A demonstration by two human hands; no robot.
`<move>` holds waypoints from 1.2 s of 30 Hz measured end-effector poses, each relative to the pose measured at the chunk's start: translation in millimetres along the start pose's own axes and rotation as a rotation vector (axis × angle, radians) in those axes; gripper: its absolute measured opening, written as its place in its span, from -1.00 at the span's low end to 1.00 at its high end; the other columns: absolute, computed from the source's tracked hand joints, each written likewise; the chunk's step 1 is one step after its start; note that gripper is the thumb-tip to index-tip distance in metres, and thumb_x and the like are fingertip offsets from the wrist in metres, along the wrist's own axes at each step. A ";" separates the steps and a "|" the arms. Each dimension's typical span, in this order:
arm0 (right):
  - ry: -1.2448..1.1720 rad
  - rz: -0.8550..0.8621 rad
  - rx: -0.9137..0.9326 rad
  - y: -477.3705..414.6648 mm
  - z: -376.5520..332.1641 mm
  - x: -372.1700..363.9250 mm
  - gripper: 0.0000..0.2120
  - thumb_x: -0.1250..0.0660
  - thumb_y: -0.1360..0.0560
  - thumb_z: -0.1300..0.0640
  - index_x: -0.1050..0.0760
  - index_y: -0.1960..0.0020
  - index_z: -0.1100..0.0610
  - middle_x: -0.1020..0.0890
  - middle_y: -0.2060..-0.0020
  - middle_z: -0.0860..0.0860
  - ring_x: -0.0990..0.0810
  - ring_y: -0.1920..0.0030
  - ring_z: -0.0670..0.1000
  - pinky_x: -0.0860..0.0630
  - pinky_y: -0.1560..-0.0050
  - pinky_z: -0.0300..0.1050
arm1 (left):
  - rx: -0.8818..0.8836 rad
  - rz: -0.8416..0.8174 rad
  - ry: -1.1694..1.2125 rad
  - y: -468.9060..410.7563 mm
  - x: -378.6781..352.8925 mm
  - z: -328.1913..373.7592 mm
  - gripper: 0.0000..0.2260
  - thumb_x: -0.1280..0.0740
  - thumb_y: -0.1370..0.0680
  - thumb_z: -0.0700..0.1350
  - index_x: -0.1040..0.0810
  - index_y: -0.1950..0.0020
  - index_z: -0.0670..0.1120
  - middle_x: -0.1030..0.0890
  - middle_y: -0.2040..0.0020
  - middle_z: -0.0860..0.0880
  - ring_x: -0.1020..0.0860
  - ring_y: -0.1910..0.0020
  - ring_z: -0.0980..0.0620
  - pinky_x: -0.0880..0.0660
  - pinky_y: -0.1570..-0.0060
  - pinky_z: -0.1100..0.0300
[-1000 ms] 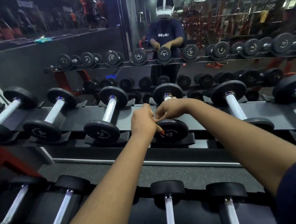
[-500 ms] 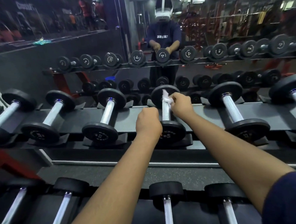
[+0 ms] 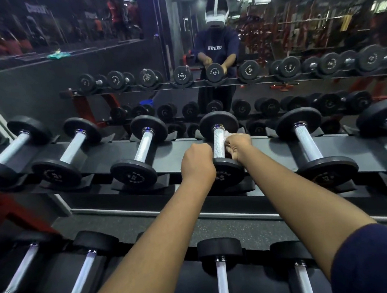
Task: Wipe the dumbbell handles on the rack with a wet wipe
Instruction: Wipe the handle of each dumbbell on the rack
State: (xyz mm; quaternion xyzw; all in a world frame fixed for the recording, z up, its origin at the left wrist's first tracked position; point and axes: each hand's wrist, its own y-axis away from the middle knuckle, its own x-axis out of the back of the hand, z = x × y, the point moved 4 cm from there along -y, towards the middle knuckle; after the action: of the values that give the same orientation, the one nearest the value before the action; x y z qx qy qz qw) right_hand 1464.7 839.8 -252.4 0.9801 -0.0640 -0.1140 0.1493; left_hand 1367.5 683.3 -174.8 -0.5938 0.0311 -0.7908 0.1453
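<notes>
Chrome, knurled: dumbbell handle (image 3: pixel 218 142), 4th dumbbell from L on upper tier of rack (image 3: pixel 181 150). It lies front-to-back in its cradle, black far plate (image 3: pixel 218 122) behind, near plate (image 3: pixel 229 176) twd us.

Item 2, wet wipe (image 3: pixel 227 133): white, crumpled, just R of the handle near its far end and touching it. Mostly hidden in our R hand.

Item 3, R hand (image 3: pixel 238 147): fingers curled, pinching the wipe against the handle's R side.

Item 4, L hand (image 3: pixel 198 161): fist, knuckles up, just L of the handle, touching the near plate's upper-L rim. Fingers tucked under; whether they grip the plate we can't tell.

Item 5, neighbour dumbbells (image 3: pixel 143 144): same tier, either side, each in its own cradle, apart from our hands.

Item 6, lower tier (image 3: pixel 221 277): more dumbbells, below our forearms.

Item 7, mirror (image 3: pixel 294 40): behind rack. Shows person w/ white headset and navy top, both hands at one dumbbell.

Item 8, navy sleeve (image 3: pixel 369 260): R arm, lower R corner.
</notes>
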 end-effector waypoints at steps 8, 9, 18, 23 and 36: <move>1.210 -0.042 1.070 35.2 -39.7 -28.1 -0.85 -0.31 -0.48 0.20 -0.65 0.18 0.19 -0.60 0.12 0.06 -0.54 0.03 0.07 -0.42 0.13 -0.10 | 0.020 0.030 -0.018 2.0 -4.3 -3.4 -0.71 -0.17 -0.43 -0.46 -0.24 0.37 -0.13 -0.30 0.36 -0.04 -0.24 0.43 0.05 -0.19 0.48 0.20; 1.390 -0.108 1.186 35.7 -39.2 -38.3 -0.85 -0.31 -0.49 0.23 -0.64 0.18 0.22 -0.60 0.13 0.11 -0.54 0.02 0.14 -0.43 0.13 -0.05 | 0.015 0.032 -0.020 2.3 -4.4 -2.1 -0.71 -0.17 -0.44 -0.45 -0.24 0.37 -0.13 -0.31 0.37 -0.04 -0.25 0.43 0.05 -0.20 0.48 0.19; 2.026 -0.574 0.977 67.5 -30.1 -55.7 -0.80 -0.18 -0.54 0.20 -0.55 0.08 0.25 -0.58 0.07 0.09 -0.47 -0.06 0.08 -0.43 -0.02 -0.10 | 0.006 0.056 -0.026 1.0 -6.9 -1.1 -0.82 -0.19 -0.51 -0.40 -0.51 0.13 -0.17 -0.46 0.21 -0.09 -0.42 0.23 -0.06 -0.35 0.29 0.15; 1.494 -0.568 0.981 74.6 -39.6 -15.3 -0.89 -0.41 -0.44 0.17 -0.65 0.25 0.13 -0.63 0.32 -0.11 -0.48 0.31 -0.15 -0.30 0.25 -0.37 | -0.002 0.046 -0.074 5.2 -6.7 4.6 -0.82 -0.18 -0.50 -0.42 -0.46 0.14 -0.17 -0.40 0.20 -0.10 -0.40 0.22 -0.06 -0.36 0.26 0.16; 0.842 -0.103 0.674 103.1 -37.2 55.9 -0.83 -0.35 -0.45 0.17 -0.61 -0.03 0.12 -0.59 0.25 -0.08 -0.52 0.19 -0.10 -0.34 0.27 -0.33 | 0.021 -0.008 -0.108 15.5 -8.4 15.5 -0.85 -0.21 -0.51 -0.36 -0.40 0.18 -0.13 -0.45 0.20 -0.09 -0.42 0.22 -0.07 -0.38 0.25 0.14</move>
State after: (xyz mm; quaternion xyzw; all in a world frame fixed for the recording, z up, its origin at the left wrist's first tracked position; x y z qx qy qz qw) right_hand 1518.3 743.6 -197.6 0.9365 0.0163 0.3083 -0.1664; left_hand 1387.3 672.6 -181.6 -0.6343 0.0126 -0.7583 0.1500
